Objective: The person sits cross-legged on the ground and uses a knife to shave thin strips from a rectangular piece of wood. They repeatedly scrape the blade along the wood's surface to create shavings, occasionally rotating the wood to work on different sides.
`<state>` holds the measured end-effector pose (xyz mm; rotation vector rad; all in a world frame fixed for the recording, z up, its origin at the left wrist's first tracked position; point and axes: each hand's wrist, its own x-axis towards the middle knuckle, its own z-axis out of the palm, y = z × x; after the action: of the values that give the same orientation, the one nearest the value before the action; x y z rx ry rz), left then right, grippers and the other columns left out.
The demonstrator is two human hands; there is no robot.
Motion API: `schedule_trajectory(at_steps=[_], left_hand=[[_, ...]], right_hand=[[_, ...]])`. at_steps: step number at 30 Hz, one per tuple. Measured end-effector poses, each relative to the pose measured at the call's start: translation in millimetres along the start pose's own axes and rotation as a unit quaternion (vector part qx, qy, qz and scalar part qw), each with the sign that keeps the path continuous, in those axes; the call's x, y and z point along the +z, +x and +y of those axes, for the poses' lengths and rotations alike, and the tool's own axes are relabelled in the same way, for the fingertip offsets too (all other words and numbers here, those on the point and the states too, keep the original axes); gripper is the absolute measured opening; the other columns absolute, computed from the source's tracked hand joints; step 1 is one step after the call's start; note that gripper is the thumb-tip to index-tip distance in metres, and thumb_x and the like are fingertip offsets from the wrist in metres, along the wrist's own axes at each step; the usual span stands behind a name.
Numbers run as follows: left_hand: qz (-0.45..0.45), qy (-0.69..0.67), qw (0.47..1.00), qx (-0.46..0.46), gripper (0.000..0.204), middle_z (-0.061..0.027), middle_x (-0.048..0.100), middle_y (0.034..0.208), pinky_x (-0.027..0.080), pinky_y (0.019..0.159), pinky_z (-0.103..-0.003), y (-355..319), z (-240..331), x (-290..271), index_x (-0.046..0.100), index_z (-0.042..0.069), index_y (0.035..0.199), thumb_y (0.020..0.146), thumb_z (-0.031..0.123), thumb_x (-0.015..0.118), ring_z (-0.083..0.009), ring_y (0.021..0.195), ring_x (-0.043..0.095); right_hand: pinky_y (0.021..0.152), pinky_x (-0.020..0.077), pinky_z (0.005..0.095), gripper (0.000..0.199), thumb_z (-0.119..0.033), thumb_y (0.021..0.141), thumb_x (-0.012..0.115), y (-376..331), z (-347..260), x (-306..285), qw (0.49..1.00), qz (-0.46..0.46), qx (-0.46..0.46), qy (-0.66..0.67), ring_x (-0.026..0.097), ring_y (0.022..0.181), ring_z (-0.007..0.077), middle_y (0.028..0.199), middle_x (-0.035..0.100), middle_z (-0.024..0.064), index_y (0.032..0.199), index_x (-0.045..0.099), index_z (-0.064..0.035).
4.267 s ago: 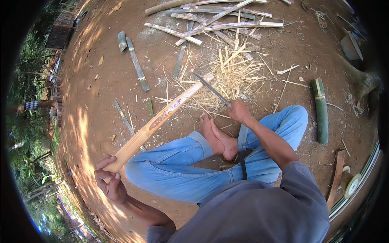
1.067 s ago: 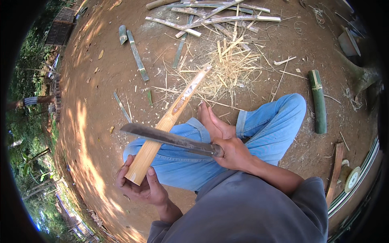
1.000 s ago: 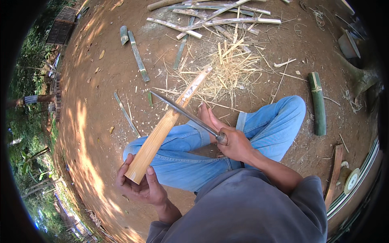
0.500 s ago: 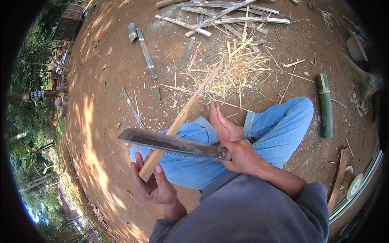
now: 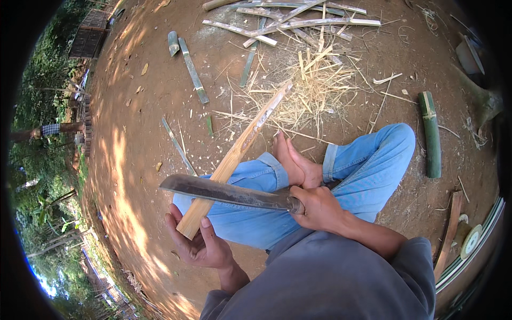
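My right hand (image 5: 318,209) is closed round the handle of a machete (image 5: 234,192), whose wide dark blade reaches left across a long split bamboo strip (image 5: 240,146). The blade crosses on top of the strip, over my bent leg in blue jeans. My left hand (image 5: 201,242) holds the strip's near end, thumb on one side and fingers on the other. From there the strip slants up to the right, its far end close to a heap of pale shavings (image 5: 314,88). Part of the left fingers is hidden behind the strip.
Several split bamboo pieces (image 5: 314,24) lie piled beyond the shavings. Green bamboo lengths rest on the dirt at left (image 5: 193,69) and a thick green bamboo section (image 5: 430,136) at right. A brown wooden slat (image 5: 449,234) and a round spool (image 5: 470,241) are near my right side.
The bamboo strip has turned slightly, showing more of its broad face. The machete has shifted a little down and to the right along it. Both hands keep their grips.
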<state>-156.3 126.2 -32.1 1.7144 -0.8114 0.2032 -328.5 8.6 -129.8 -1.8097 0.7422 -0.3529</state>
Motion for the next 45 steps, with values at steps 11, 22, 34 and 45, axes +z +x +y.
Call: schedule_trajectory(at_steps=[11,22,34,45], left_hand=[[-0.007,0.003,1.0,-0.021,0.064,-0.0331,0.04,0.141,0.045,0.103,-0.04,1,3,-2,0.03,-0.012,0.141,0.087,-0.002,0.061,-0.0342,0.13,0.045],[-0.001,0.007,1.0,-0.024,0.061,-0.03,0.037,0.144,0.053,0.095,-0.04,11,-1,3,0.03,-0.007,0.143,0.09,-0.001,0.057,-0.0352,0.128,0.047],[-0.008,-0.031,0.999,0.015,0.058,-0.0301,0.049,0.132,0.057,0.091,-0.038,11,-3,3,0.039,-0.007,0.135,0.083,-0.007,0.064,-0.0326,0.117,0.057],[-0.066,-0.117,0.991,-0.004,0.048,-0.0204,0.064,0.111,0.054,0.086,-0.031,37,-4,-3,0.053,-0.002,0.119,0.077,-0.002,0.077,-0.0233,0.101,0.065]], right_hand=[[0.06,0.0506,0.0485,0.022,-0.01,0.07,0.07,16,32,6,0.998,0.053,0.027,-0.031,0.065,0.066,0.0399,0.067,0.062,0.0202,0.087,0.06,-0.0018],[0.068,0.0516,0.0465,0.016,-0.011,0.073,0.066,51,55,-25,0.976,0.036,0.213,-0.025,0.066,0.071,0.041,0.071,0.065,0.024,0.084,0.063,0.0013],[0.056,0.0459,0.0381,0.018,-0.012,0.077,0.071,30,37,8,0.982,0.063,0.158,0.087,0.057,0.058,0.0218,0.064,0.059,0.0141,0.083,0.06,0.0008],[0.108,0.0306,0.0449,0.058,-0.032,0.08,0.077,86,-36,18,0.98,0.081,-0.097,0.156,0.064,0.106,0.0304,0.108,0.068,0.0171,0.127,0.056,-0.0062]])
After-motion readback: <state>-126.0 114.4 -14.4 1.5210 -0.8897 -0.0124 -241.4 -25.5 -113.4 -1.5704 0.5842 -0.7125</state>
